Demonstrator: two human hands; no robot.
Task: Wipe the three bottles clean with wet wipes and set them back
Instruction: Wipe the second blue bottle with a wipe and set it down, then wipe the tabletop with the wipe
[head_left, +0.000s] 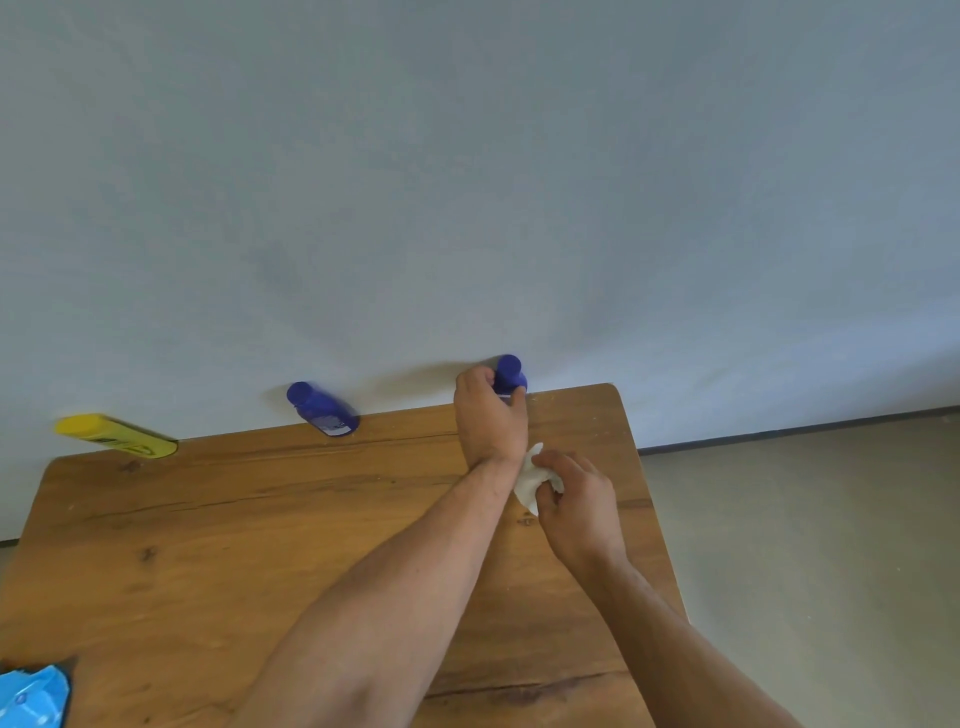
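Three bottles stand along the far edge of the wooden table (260, 519), against the wall. A yellow bottle (117, 435) is at the far left and a blue bottle (322, 409) in the middle. My left hand (488, 415) grips a second blue bottle (509, 373) at the far right; only its cap and upper body show above my fingers. Just behind that wrist, my right hand (576, 501) holds a crumpled white wet wipe (530, 480) above the table, apart from the bottle.
A blue wet-wipe pack (34, 696) lies at the table's near left corner. A pale wall (467, 182) rises right behind the bottles. The table's right edge drops to a grey floor (805, 545).
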